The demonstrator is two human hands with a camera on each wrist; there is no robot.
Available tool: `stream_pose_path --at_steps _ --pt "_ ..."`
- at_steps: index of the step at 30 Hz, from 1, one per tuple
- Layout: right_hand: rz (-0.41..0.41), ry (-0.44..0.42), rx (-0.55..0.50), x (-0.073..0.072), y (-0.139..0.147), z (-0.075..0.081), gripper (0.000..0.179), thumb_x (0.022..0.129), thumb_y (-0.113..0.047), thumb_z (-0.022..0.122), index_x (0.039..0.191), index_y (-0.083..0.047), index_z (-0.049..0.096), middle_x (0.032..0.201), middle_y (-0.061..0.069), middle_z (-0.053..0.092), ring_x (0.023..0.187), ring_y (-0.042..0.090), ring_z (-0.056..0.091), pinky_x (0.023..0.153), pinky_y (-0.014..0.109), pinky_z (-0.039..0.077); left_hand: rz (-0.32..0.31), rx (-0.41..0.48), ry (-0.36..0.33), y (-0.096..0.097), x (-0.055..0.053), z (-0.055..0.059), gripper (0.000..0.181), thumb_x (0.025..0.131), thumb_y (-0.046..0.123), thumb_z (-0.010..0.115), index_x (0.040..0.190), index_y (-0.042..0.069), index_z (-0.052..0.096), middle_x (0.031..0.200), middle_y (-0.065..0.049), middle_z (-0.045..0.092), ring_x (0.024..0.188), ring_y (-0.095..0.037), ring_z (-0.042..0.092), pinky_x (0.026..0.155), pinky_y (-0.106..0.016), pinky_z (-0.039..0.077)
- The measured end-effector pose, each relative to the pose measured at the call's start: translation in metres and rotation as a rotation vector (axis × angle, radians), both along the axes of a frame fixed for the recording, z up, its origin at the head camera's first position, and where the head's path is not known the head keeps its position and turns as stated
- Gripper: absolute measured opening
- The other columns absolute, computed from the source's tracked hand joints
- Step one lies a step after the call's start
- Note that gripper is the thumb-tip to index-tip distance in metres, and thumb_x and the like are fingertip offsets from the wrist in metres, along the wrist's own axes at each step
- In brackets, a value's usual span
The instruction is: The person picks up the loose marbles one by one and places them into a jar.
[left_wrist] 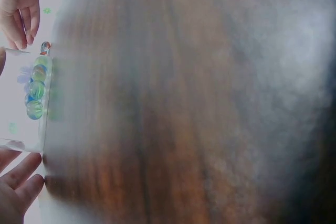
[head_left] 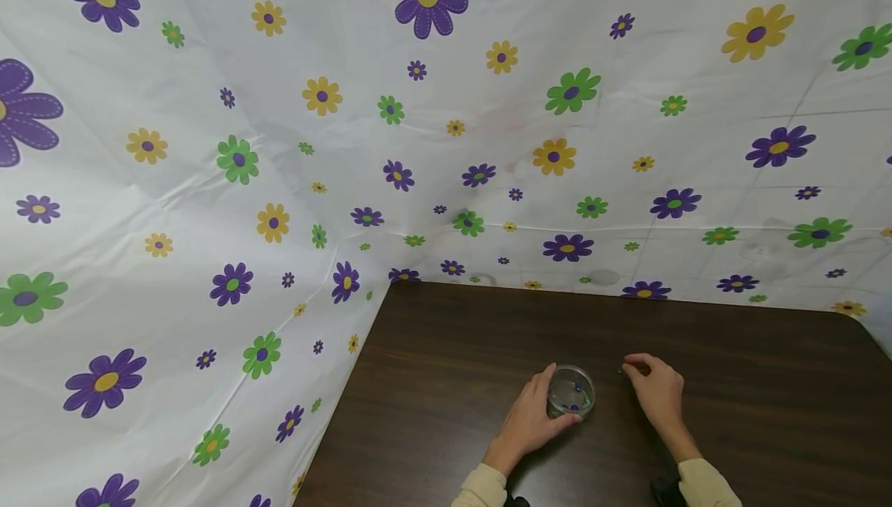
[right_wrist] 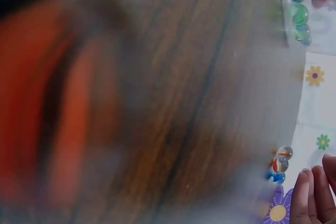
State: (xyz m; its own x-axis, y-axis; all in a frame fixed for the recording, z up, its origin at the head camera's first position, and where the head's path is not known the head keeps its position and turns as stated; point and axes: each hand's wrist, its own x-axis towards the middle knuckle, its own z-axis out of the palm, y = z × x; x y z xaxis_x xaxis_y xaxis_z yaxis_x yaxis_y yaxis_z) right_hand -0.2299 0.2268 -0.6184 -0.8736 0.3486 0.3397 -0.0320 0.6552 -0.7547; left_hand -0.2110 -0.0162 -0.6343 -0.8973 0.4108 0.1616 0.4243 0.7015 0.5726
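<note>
A clear round jar (head_left: pixel 571 392) stands on the dark table with several green and blue glass marbles (left_wrist: pixel 36 90) at its bottom. My left hand (head_left: pixel 527 419) grips the jar from the left, thumb at the near side and fingers around the far side. To the right of the jar, my right hand (head_left: pixel 658 392) is low over the table, thumb and fingertips close together. Right beside those fingertips lie a few loose marbles (right_wrist: pixel 280 164), with orange, clear and blue colours. No marble shows between the fingers of the right hand.
The brown wood-grain table (head_left: pixel 446 368) meets a white flowered sheet (head_left: pixel 488 143) at its back and left edges. An orange blurred shape (right_wrist: pixel 47 108) fills the left of the right wrist view.
</note>
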Motion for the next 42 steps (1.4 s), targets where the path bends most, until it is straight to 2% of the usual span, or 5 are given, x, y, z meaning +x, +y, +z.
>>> stream_pose_path --at_steps 9,16,29,38,42 --pt "0.018 -0.073 0.004 0.0005 0.0027 -0.0053 0.012 0.086 0.004 0.079 0.098 0.004 0.077 0.092 0.02 0.075 0.08 0.033 0.07 0.06 0.023 0.046 -0.004 -0.012 0.019 0.0015 0.0008 -0.0003 0.093 0.091 0.062 0.071 0.163 0.018 0.031 0.146 -0.004 0.055 0.131 -0.019 0.055 0.1 -0.036 0.052" --pt "0.032 -0.097 0.014 0.0005 0.0043 -0.0051 0.013 0.086 0.003 0.079 0.099 0.005 0.077 0.091 0.02 0.075 0.082 0.036 0.07 0.062 0.028 0.049 0.001 -0.01 0.011 0.0015 0.0008 0.0001 0.093 0.091 0.062 0.072 0.163 0.018 0.031 0.147 -0.005 0.054 0.131 -0.02 0.055 0.1 -0.037 0.052" --pt "0.099 -0.155 0.041 0.0018 0.0063 -0.007 0.011 0.088 0.002 0.076 0.098 0.007 0.075 0.09 0.02 0.074 0.082 0.039 0.067 0.078 0.057 0.05 -0.003 -0.001 0.01 0.0012 0.0008 0.002 0.093 0.091 0.061 0.072 0.162 0.016 0.032 0.147 -0.005 0.054 0.131 -0.019 0.055 0.1 -0.037 0.051" --pt "0.114 -0.156 0.043 -0.0008 0.0079 -0.0067 0.007 0.085 0.004 0.078 0.091 0.004 0.075 0.083 0.015 0.074 0.073 0.029 0.067 0.064 0.036 0.049 0.004 -0.004 -0.02 0.0004 0.0002 0.0009 0.094 0.091 0.062 0.072 0.163 0.018 0.031 0.149 -0.005 0.053 0.133 -0.021 0.054 0.1 -0.039 0.052" --pt "0.122 -0.168 0.044 -0.0016 0.0084 -0.0077 0.007 0.084 0.005 0.078 0.089 0.003 0.074 0.082 0.014 0.073 0.071 0.026 0.066 0.061 0.032 0.048 0.006 -0.001 -0.026 0.0001 0.0001 0.0014 0.094 0.091 0.061 0.072 0.163 0.018 0.031 0.149 -0.005 0.053 0.132 -0.021 0.055 0.1 -0.038 0.052"
